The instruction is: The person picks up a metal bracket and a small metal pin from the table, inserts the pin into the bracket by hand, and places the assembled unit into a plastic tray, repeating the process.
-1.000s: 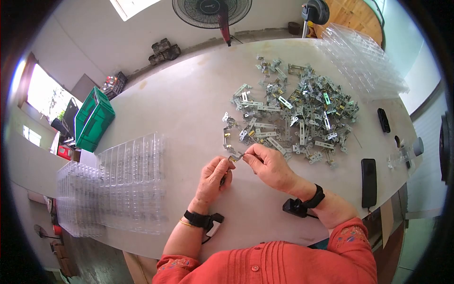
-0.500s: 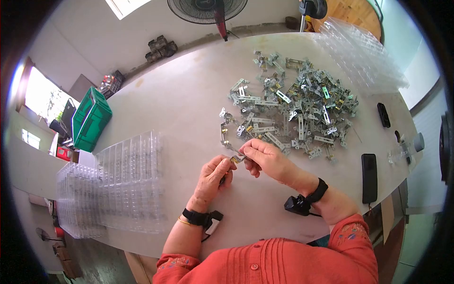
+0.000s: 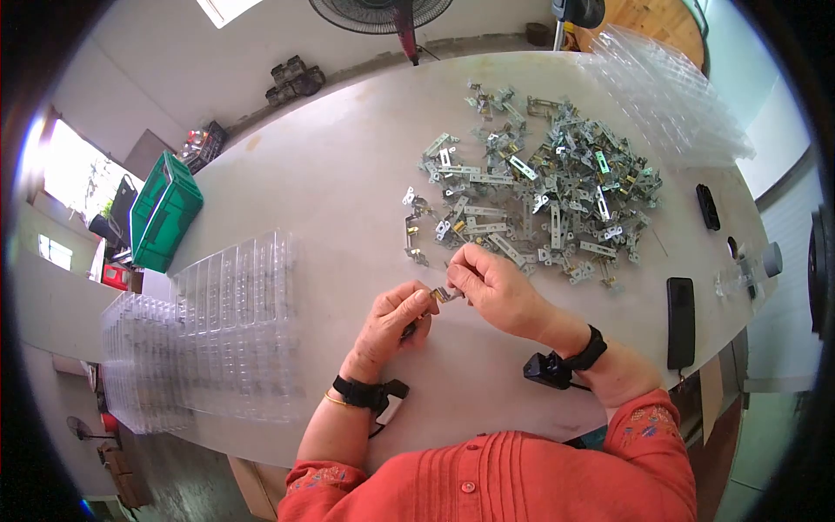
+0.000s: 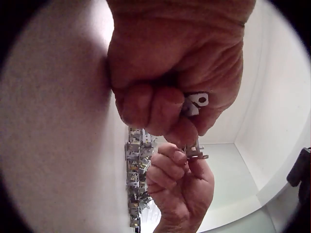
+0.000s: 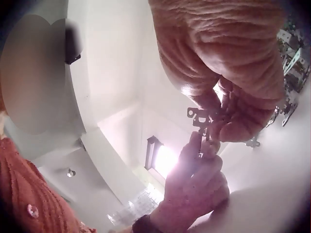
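Note:
In the head view the left hand curls round a small metal bracket with a brass-coloured part, which sticks out past thumb and forefinger. The right hand pinches at the bracket's other end, fingertips close to the left ones. From the left wrist view, a pale metal tab with a hole shows within the curled left fingers. The right wrist view has the bracket between both hands' fingertips. Beyond the hands spreads a heap of metal brackets.
Clear plastic trays stand at the left, more clear trays at the back right. A green crate is beyond the left edge. A black phone, a black object and a clear bottle lie at the right.
The right hand drew back a little from the left, then closed in on the bracket's end again. The thin piece at its fingertips has shifted. The head view has tilted slightly.

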{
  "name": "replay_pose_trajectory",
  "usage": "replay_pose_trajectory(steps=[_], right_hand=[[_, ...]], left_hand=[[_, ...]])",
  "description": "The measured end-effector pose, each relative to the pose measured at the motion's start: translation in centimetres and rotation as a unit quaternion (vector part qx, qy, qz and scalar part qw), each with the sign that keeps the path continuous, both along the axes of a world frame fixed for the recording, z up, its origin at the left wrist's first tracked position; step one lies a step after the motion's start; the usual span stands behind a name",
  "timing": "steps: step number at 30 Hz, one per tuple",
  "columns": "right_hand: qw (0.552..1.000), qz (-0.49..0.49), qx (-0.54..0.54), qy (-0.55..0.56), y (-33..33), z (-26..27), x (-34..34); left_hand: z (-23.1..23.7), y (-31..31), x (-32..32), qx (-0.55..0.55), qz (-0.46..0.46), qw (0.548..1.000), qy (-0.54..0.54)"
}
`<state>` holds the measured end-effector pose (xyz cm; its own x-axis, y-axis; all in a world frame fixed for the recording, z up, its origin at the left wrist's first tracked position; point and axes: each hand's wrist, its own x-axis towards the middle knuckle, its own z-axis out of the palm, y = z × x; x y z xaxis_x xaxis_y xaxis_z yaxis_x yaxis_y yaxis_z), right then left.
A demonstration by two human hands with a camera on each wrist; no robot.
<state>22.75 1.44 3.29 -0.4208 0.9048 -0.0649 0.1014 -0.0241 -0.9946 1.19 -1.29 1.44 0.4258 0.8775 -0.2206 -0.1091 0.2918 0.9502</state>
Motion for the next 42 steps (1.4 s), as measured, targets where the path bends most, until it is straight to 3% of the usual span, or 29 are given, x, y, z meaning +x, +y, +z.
replay_pose_trajectory(steps=[2,5,8,11,15,18,20,21,23,27,29,33,35,38,40,42], right_hand=[[0.992,-0.016,0.102,-0.072,-0.1,-0.2,0.1],[0.998,-0.024,0.052,-0.028,-0.3,-0.2,-0.1],[0.995,-0.066,0.075,0.011,0.2,-1.0,-0.1],[0.989,-0.121,0.067,0.044,0.2,0.7,-0.1],[0.993,-0.077,0.077,0.039,0.1,2.0,0.4],[0.988,-0.081,0.129,-0.022,-0.2,2.6,0.6],[0.964,-0.079,0.239,-0.083,-0.1,2.7,0.7],[0.964,-0.079,0.239,-0.083,0.1,2.5,0.6],[0.928,-0.073,0.365,-0.028,0.6,1.7,0.2],[0.931,-0.039,0.360,-0.048,0.2,1.4,0.1],[0.956,-0.007,0.289,-0.059,-0.2,1.6,0.1],[0.965,-0.022,0.261,-0.030,-0.2,0.5,-0.1],[0.983,-0.053,0.172,0.030,-0.2,0.2,-0.2],[0.980,-0.118,0.128,0.093,0.2,0.1,-0.4],[0.979,-0.129,0.107,0.114,0.6,-0.1,-0.4],[0.977,-0.141,0.083,0.135,0.8,-0.5,-0.4]], left_hand=[[0.0,0.0,-0.1,0.000,-0.008,1.000,-0.004],[0.0,-0.1,0.0,0.023,-0.052,0.998,0.029],[0.3,-0.2,0.2,-0.003,-0.078,0.996,0.034],[0.0,0.3,0.0,-0.033,-0.001,0.999,-0.008],[-0.4,0.4,-0.1,-0.059,0.034,0.997,-0.042],[0.0,0.4,0.1,-0.068,0.050,0.994,-0.064],[0.1,0.5,0.0,-0.063,0.049,0.995,-0.063],[-0.2,0.6,0.0,-0.063,0.039,0.995,-0.063],[-0.5,0.7,-0.1,-0.062,0.030,0.996,-0.063],[-0.1,0.6,-0.3,-0.076,-0.005,0.995,-0.069],[0.1,0.6,-0.5,-0.075,-0.017,0.995,-0.067],[-0.6,0.7,-0.6,-0.104,-0.072,0.971,-0.204],[-1.5,1.0,-0.7,-0.125,-0.090,0.953,-0.261],[-2.1,1.3,-0.7,-0.134,-0.052,0.945,-0.293],[-2.0,1.4,-0.1,-0.017,0.030,0.956,-0.292],[-1.7,1.3,0.2,0.012,0.039,0.963,-0.267]])
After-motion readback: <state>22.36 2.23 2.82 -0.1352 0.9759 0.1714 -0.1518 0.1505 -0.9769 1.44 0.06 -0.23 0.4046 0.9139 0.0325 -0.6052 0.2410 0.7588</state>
